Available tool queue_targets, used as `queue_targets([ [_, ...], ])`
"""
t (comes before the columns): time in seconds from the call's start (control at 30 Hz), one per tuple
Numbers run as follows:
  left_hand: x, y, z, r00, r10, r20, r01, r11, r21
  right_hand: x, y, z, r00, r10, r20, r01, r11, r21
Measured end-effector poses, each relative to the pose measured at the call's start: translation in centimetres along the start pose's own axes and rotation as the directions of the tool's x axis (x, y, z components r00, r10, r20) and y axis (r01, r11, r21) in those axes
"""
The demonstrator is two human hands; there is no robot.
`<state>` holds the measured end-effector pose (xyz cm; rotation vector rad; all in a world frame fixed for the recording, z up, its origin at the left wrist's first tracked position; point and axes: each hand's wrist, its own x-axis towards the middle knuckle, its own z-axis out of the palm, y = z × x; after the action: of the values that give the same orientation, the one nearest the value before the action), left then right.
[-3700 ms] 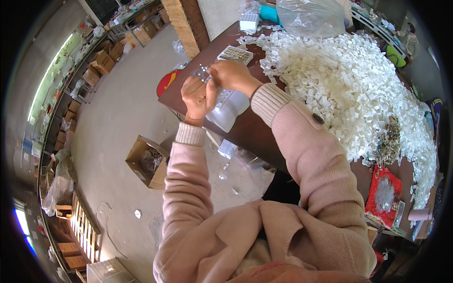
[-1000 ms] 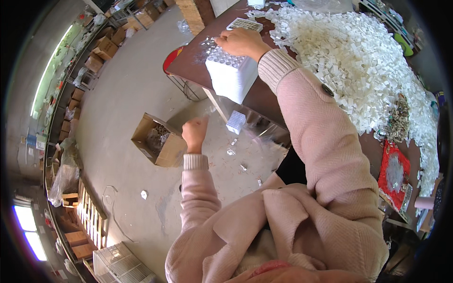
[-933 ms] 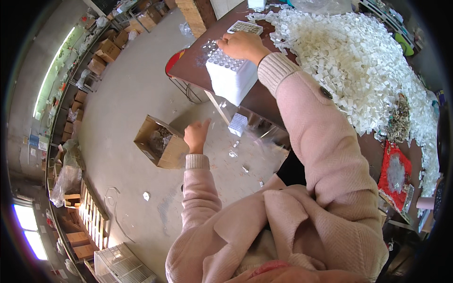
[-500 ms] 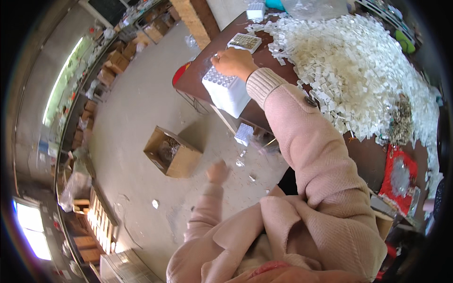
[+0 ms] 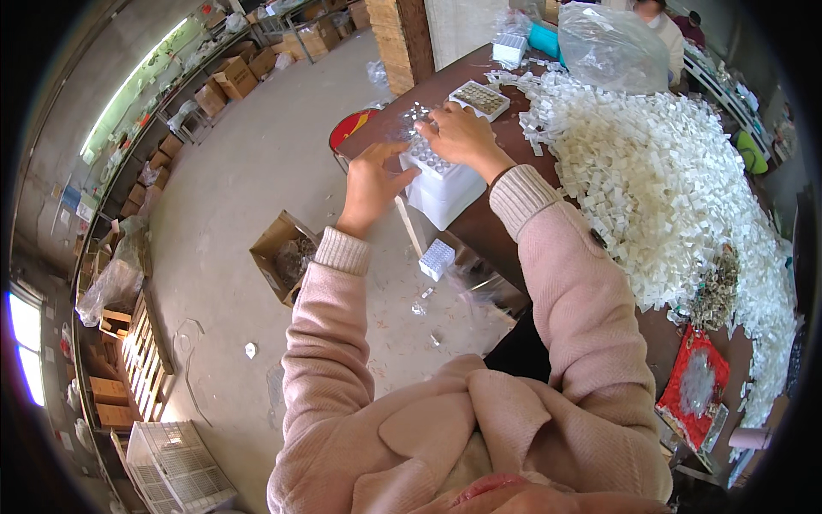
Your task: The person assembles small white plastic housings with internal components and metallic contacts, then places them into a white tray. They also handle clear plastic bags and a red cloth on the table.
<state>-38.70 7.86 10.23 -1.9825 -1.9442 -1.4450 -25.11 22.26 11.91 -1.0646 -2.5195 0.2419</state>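
Left hand [image 5: 375,182] is back up at the work in the head cam. Half a second ago it was a blur low over the floor, well apart from the right hand [image 5: 462,137]. Now it's just beside the stack of white plastic trays [image 5: 447,201], thumb and fingers spread, nothing visible between them. Can't tell if it's touching. I'd read that as two hands available at the top tray [image 5: 431,159] instead of one going solo.

Right hand has stuck with the stack throughout, bent over those round wells, fingertips near some small clear pieces [image 5: 416,115]. Too tiny to tell if it's pinching one. In the oldest frame the two hands pretty much met above the tray; now they're apart, with wells showing between them.

Around them, the shallow white tray of round pieces [image 5: 501,111] sits just past the right hand, and the heap of white plastic pieces [image 5: 651,180] spreads over the counter [image 5: 492,228] off to its right. Open cardboard box [image 5: 272,236] is on the floor below the left hand, same as before.
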Motion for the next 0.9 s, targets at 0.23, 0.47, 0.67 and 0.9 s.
queue_targets([
  [0.23, 0.1, -0.1, 2.4, 0.991, 0.063, -0.115, -0.031, 0.964, 0.264, -0.1, -0.3, 0.1, 1.0, 0.012, 0.013, -0.013, 1.0, 0.028],
  [0.47, 2.3, -3.8, 0.8, 0.989, -0.092, 0.118, 0.115, 0.972, -0.203, 0.2, -0.6, 0.0, 0.996, 0.051, 0.075, -0.043, 0.994, -0.101],
  [0.67, 4.1, -6.0, 0.0, 0.934, -0.037, 0.354, 0.194, 0.887, -0.418, 0.2, -0.9, -0.2, 0.992, 0.078, 0.098, -0.078, 0.997, 0.0],
  [0.9, 5.3, -6.6, -0.7, 0.875, -0.011, 0.485, 0.267, 0.846, -0.462, 0.2, -1.1, -0.2, 0.989, 0.094, 0.112, -0.094, 0.996, -0.005],
])
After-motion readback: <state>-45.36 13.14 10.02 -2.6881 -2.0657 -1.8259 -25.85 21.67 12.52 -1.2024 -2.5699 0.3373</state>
